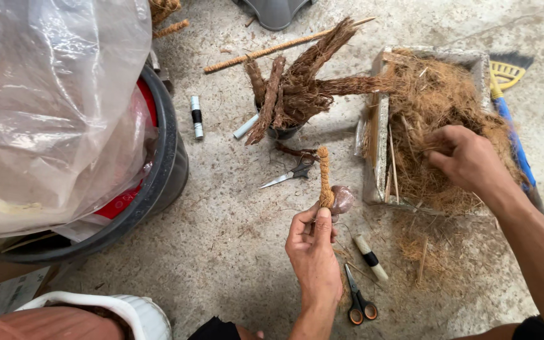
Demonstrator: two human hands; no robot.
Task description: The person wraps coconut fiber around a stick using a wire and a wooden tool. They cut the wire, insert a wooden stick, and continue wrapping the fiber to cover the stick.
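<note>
The left hand [313,249] is raised over the concrete floor [221,239], its fingers [297,230] curled narrowly with the thumb pressed up against the lower end of a short fibre-wrapped stick [325,176], which it holds upright. Just beside the stick's base lies a small brownish lump [343,199]; whether the fingers touch it cannot be told. The right hand [464,157] reaches into a shallow tray [376,132] heaped with loose coconut fibre [436,94], its fingers bent and pinched into the strands, gripping a tuft near the tray's middle. Between the two hands, on the floor, rest a white-and-black spool [370,257] and orange-handled scissors [359,299]; a second pair of scissors [288,174] lies just left of the held stick. Further back stands a small pot [283,131] stuffed with dark fibre-wrapped sticks [297,82]. At far left sits a black tub [168,157] holding a clear plastic bag [51,94].
</note>
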